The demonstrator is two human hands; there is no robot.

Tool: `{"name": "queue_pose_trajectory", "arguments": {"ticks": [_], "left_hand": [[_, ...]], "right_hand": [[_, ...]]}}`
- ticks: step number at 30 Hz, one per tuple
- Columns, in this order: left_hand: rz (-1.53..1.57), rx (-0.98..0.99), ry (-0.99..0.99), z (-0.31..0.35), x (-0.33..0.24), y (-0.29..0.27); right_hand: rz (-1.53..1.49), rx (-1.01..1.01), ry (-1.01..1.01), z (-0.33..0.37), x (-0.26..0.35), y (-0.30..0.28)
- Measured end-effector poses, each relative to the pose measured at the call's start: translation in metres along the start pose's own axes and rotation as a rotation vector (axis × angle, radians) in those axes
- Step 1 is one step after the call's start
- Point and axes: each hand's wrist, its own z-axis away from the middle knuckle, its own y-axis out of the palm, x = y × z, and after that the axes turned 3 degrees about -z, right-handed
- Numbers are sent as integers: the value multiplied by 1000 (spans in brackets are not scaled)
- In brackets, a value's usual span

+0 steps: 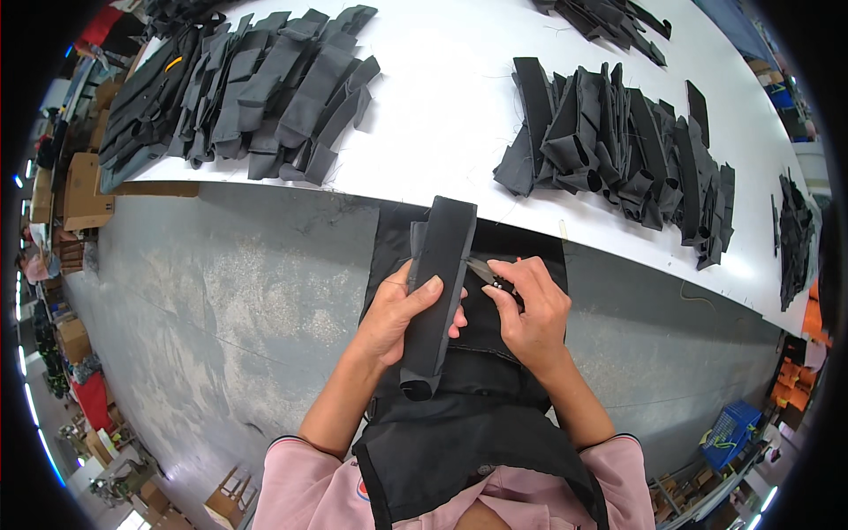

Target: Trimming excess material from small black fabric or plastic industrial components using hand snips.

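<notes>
My left hand (397, 309) is closed around a folded strip of dark grey fabric (439, 278), thumb across its front and fingertips showing past its right edge. The strip stands nearly upright over my lap, with a rounded fold at its lower end. In my right hand (536, 309), pinched between thumb and fingers, is a small pair of thread snips (493, 276). Their metal blades point left and meet the strip's right edge. The palm hides part of the snips' dark handle. A black apron (477, 442) covers my front and lap.
Across the white table (433, 106) ahead lie piles of dark fabric strips (618, 141) on the right and more strips (274, 97) on the left. Cardboard boxes (87, 190) stand at far left. A blue basket (731, 433) is on the right, beyond the grey floor (230, 291).
</notes>
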Motion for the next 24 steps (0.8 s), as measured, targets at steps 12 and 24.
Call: {"name": "queue_pose_trajectory", "arguments": {"ticks": [12, 24], "left_hand": [[-26, 3, -15, -1, 0, 2], [-73, 29, 9, -4, -2, 12]], "right_hand": [[-449, 11, 364, 12, -5, -2], [-255, 66, 198, 2, -9, 1]]}}
